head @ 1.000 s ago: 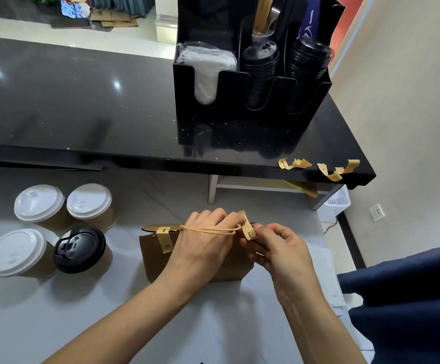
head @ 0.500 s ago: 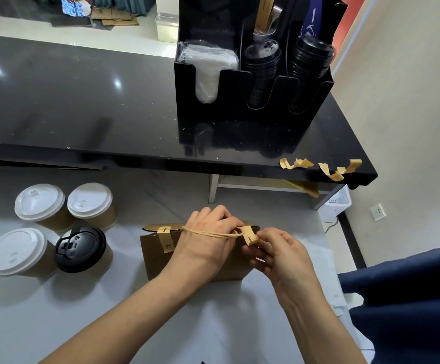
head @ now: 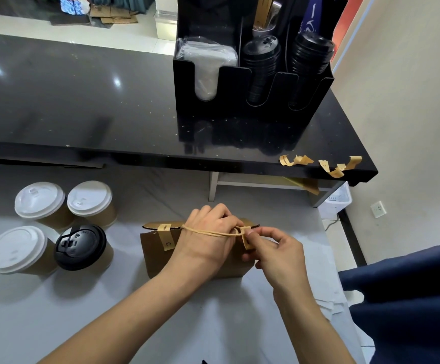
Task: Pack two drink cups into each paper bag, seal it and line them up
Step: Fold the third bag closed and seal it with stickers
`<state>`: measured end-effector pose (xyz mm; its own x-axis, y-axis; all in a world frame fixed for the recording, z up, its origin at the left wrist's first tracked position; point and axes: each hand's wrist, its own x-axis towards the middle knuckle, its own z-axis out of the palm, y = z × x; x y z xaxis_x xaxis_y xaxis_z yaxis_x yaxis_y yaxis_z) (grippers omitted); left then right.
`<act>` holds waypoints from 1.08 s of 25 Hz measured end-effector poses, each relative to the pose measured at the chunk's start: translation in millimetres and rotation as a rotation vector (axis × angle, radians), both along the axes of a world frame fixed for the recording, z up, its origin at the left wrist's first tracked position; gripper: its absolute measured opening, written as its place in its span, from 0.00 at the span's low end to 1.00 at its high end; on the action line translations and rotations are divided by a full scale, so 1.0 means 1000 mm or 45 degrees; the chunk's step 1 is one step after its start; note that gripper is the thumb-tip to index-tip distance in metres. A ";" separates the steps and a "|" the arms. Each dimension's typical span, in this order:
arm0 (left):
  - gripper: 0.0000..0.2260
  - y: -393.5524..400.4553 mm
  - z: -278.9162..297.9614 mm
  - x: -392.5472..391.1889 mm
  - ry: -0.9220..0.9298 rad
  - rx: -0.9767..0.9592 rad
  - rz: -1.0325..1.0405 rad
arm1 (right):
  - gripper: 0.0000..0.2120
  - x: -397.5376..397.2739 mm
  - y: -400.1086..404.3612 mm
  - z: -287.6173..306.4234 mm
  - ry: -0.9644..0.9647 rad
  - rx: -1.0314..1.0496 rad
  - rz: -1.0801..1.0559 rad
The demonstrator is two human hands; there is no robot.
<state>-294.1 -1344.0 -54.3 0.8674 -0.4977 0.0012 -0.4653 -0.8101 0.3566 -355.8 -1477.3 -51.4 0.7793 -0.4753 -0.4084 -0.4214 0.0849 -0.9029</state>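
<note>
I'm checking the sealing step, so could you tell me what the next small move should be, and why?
Probably press the sticker strip pinched by the right hand down over the paper bag top: the left hand grips the folded top, and one strip already seals it.

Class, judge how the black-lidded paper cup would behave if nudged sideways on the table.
The black-lidded cup probably slides on the smooth table before tipping, since it looks squat. Its paper wall likely dents if squeezed. Its weight cannot be judged: the lid hides any contents.
</note>
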 end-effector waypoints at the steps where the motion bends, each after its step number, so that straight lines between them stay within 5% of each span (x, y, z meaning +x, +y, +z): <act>1: 0.15 0.000 0.001 0.000 0.004 0.001 0.000 | 0.04 0.000 0.000 -0.001 -0.020 -0.036 0.007; 16: 0.12 0.001 -0.001 -0.004 -0.078 -0.171 0.017 | 0.07 -0.005 -0.001 -0.034 -0.123 -0.264 -0.023; 27: 0.14 -0.007 0.004 0.004 -0.014 0.063 -0.010 | 0.11 -0.002 -0.016 -0.047 -0.120 -0.491 0.122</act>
